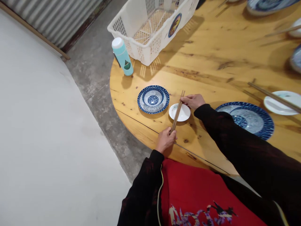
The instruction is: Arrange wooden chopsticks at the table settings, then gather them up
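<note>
A pair of brown chopsticks (178,110) lies across a small white saucer (184,113) on the round wooden table (211,66). My left hand (165,140) is closed around the near ends of the chopsticks at the table's edge. My right hand (193,101) touches their far part next to the saucer, fingers curled. A small blue-patterned plate (153,99) sits just left of the saucer.
A white plastic basket (150,26) and a teal bottle (122,56) stand at the table's far left. A larger blue plate (249,118) lies under my right sleeve; another saucer with chopsticks (282,101) and more dishes sit to the right. Concrete floor lies left.
</note>
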{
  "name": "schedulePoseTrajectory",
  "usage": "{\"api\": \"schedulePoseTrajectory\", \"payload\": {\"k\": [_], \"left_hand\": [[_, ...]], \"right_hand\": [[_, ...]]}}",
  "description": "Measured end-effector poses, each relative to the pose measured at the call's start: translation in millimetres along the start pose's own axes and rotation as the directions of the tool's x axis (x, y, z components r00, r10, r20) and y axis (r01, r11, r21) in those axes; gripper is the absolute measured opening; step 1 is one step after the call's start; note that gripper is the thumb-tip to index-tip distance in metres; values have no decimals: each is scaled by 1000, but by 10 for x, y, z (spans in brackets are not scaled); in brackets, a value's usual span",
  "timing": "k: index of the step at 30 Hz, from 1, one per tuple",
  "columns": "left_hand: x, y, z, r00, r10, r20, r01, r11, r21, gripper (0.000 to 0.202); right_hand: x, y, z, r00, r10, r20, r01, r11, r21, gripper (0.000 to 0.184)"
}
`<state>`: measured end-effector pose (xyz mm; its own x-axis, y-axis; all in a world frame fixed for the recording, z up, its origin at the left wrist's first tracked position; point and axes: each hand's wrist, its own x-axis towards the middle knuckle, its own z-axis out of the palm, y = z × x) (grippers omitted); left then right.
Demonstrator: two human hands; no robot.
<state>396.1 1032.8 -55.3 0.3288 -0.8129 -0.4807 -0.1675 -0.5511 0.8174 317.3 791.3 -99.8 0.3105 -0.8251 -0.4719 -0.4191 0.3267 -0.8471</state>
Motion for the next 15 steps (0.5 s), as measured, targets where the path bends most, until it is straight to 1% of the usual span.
{"api": "schedulePoseTrajectory", "payload": {"k": [4,9,15], "left_hand": [[-6,14,24,1000,14,7,-14,1000,13,24],[-5,23,51,1000,-6,19,5,999,44,25],[-10,19,45,1000,-10,9,10,1000,18,26]], "right_hand": [[-17,-19,2,1000,-5,2,5,1000,-3,22],[-34,-26,0,1000,-16,1,16,999,-28,21],[-26,4,-1,999,-41,-16,40,995,-91,20]]}}
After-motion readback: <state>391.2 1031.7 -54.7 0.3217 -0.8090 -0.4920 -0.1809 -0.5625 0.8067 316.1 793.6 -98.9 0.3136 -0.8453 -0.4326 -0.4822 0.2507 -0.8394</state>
